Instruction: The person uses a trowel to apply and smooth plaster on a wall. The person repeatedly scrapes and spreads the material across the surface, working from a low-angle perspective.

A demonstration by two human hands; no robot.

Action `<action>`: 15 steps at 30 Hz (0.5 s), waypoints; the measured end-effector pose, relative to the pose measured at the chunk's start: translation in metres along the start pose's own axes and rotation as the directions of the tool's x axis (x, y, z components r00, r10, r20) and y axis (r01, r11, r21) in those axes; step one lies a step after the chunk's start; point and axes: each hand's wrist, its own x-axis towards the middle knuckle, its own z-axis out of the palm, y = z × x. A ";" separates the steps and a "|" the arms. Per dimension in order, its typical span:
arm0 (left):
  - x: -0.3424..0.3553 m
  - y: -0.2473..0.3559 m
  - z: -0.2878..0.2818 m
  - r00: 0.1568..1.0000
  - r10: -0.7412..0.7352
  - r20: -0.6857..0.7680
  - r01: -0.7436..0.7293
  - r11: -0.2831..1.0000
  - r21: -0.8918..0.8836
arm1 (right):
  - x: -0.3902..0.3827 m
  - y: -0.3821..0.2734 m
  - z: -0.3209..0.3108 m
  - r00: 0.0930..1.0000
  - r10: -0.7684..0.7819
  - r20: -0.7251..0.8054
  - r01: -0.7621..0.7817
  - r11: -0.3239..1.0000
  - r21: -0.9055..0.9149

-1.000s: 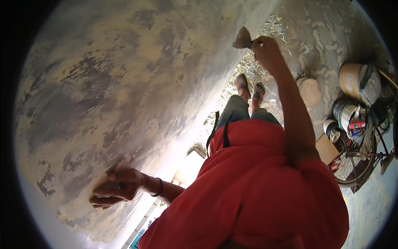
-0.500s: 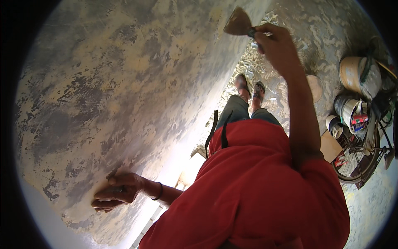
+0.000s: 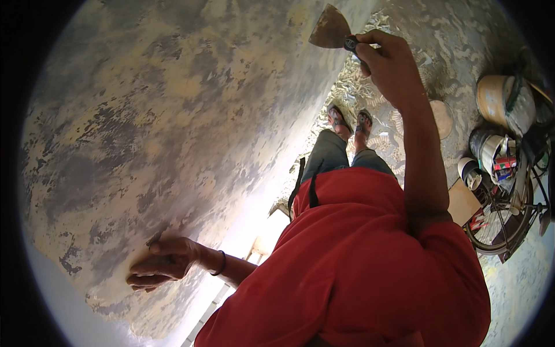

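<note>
My right hand (image 3: 393, 66) is closed around the dark handle of a paint scraper (image 3: 332, 28). Its wide, stained metal blade points up and left, beside the patchy wall (image 3: 150, 127). That wall fills the left side, mottled grey and cream with many dark scraped patches. Low on the left, my left hand (image 3: 165, 265) is at the wall's surface, fingers stretched out and thumb apart. Nothing shows in it, though its palm side is partly hidden.
Pale flakes (image 3: 341, 78) litter the floor along the wall's foot around my sandalled feet. At the right stand a bicycle (image 3: 502, 231), a tan bucket (image 3: 491, 101) and a white container (image 3: 496, 153) with packets. A round disc (image 3: 441, 120) lies on the patterned floor.
The scraper has shifted slightly up and left, its handle turned so more of it shows. My left hand has stayed almost in place at the wall.
</note>
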 end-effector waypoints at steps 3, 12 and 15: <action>-0.001 0.002 0.005 0.999 -0.010 -0.033 0.009 0.999 -0.036 | 0.024 0.040 0.066 0.999 -0.033 0.010 0.034 0.973 -0.230; 0.002 0.003 0.004 0.995 -0.099 -0.016 0.095 0.984 -0.152 | -0.011 0.162 0.102 0.993 -0.065 0.102 0.107 0.865 -0.490; 0.000 0.001 0.002 0.997 -0.076 -0.014 0.074 0.991 -0.114 | -0.048 0.116 0.089 0.998 -0.006 -0.060 -0.001 0.995 -0.102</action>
